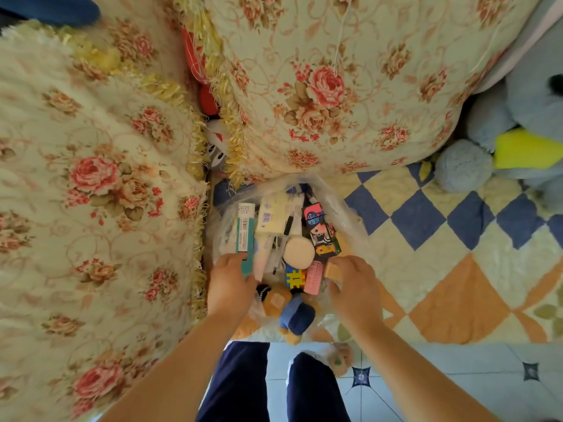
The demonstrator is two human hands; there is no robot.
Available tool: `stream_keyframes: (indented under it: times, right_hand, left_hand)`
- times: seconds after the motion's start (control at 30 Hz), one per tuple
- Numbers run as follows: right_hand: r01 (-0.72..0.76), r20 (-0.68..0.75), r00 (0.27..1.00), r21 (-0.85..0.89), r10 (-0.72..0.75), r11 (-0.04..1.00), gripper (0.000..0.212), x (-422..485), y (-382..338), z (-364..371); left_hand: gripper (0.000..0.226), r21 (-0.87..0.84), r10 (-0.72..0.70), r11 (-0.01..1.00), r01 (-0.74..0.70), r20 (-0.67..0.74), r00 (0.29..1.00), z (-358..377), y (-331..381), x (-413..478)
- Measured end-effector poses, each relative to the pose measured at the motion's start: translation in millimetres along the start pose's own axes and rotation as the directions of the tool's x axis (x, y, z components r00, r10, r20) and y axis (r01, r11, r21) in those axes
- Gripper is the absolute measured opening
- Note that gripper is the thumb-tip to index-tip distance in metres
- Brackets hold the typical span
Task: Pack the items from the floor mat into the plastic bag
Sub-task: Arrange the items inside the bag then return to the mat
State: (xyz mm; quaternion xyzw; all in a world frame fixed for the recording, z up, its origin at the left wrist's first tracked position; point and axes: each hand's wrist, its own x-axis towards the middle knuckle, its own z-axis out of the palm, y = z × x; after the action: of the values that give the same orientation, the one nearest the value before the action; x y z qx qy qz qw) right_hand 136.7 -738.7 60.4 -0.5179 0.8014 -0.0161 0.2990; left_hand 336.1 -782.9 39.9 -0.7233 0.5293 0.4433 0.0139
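Down over the clear plastic bag (344,208), the left hand (231,281) grips a teal flat box (246,239); the right hand (355,287) pinches a small tan block (331,271).

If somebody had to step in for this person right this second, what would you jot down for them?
Left hand: gripping the teal box at the plastic bag mouth.
Right hand: holding a small tan block at the bag's right edge.
In the bag: a white round pad, a cartoon-print box, a puzzle piece, a plush toy, pens.
Done: most things look packed.
Left: drop both held pieces in; the checkered mat nearby shows nothing loose.
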Motion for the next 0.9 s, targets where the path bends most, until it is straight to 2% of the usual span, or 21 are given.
stream_keyframes:
  times: [0.1,0.17,0.27,0.33,0.47,0.57,0.67,0.77,0.9]
  right_hand:
    - [-0.1,-0.1,0.99,-0.018,0.097,0.995,0.049,10,15,-11]
    - [-0.183,-0.118,0.976,0.001,0.182,0.983,0.057,21,25,-13]
    - [-0.305,-0.034,0.95,0.107,0.31,0.946,0.067,37,34,-12]
    - [-0.358,0.041,0.934,0.152,0.356,0.921,0.068,44,39,-8]
    - [-0.316,0.07,0.949,0.155,0.309,0.936,0.047,50,42,-1]
    - [-0.279,0.06,0.96,0.141,0.274,0.95,0.037,50,39,-1]
    - [-0.218,0.02,0.976,0.184,0.218,0.959,0.03,46,38,-6]
    - [-0.18,-0.024,0.981,0.218,0.19,0.959,0.027,44,38,-12]
    - [-0.139,-0.103,0.979,0.303,0.177,0.943,0.023,39,34,-25]
  left_hand:
    - [0.05,0.033,-0.065,0.997,0.068,-0.103,0.993,-7,-5,11]
    - [0.057,0.024,-0.157,0.987,0.161,-0.108,0.982,-8,-8,20]
    - [0.068,0.044,-0.197,0.979,0.199,-0.061,0.979,0,-16,35]
    - [0.067,0.03,-0.233,0.972,0.234,-0.033,0.972,7,-21,44]
    - [0.046,-0.04,-0.271,0.962,0.268,-0.095,0.958,12,-20,52]
    - [0.025,-0.116,-0.184,0.979,0.168,-0.146,0.972,12,-13,45]
    - [0.03,-0.229,-0.091,0.972,0.05,-0.171,0.981,5,-5,31]
    - [0.04,-0.312,-0.087,0.95,0.016,-0.215,0.973,-7,5,17]
    - [0.035,-0.379,-0.082,0.924,-0.039,-0.299,0.951,-23,18,5]
